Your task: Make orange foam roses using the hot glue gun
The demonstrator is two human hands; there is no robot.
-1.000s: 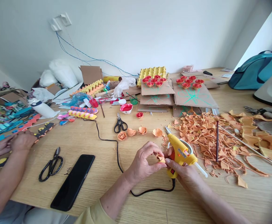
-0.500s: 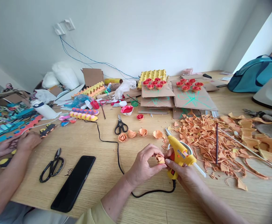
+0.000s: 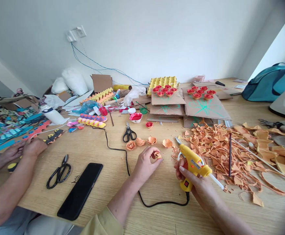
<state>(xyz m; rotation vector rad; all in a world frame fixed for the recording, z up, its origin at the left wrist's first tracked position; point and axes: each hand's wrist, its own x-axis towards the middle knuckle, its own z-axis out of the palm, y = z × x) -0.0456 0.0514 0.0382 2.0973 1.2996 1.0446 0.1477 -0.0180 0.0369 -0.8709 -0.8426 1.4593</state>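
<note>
My left hand (image 3: 145, 164) pinches a small orange paper rose (image 3: 157, 155) between thumb and fingertips, just above the wooden table (image 3: 103, 195). My right hand (image 3: 193, 182) grips a yellow hot glue gun (image 3: 193, 164) by its handle, nozzle pointing up and left toward the far side. Its black cord (image 3: 122, 153) runs across the table under my left forearm. Several finished orange roses (image 3: 152, 141) lie in a row just beyond my left hand.
Orange paper scraps (image 3: 220, 150) pile up on the right. Black scissors (image 3: 129, 133) lie behind the roses. Another pair of scissors (image 3: 58, 169) and a black phone (image 3: 80, 191) sit to the left. Another person's hands (image 3: 24, 148) rest at far left. Red roses (image 3: 165, 91) sit on cardboard.
My hands have come apart: the left hand moved left and away with the orange rose, and the right hand drew the glue gun slightly right.
</note>
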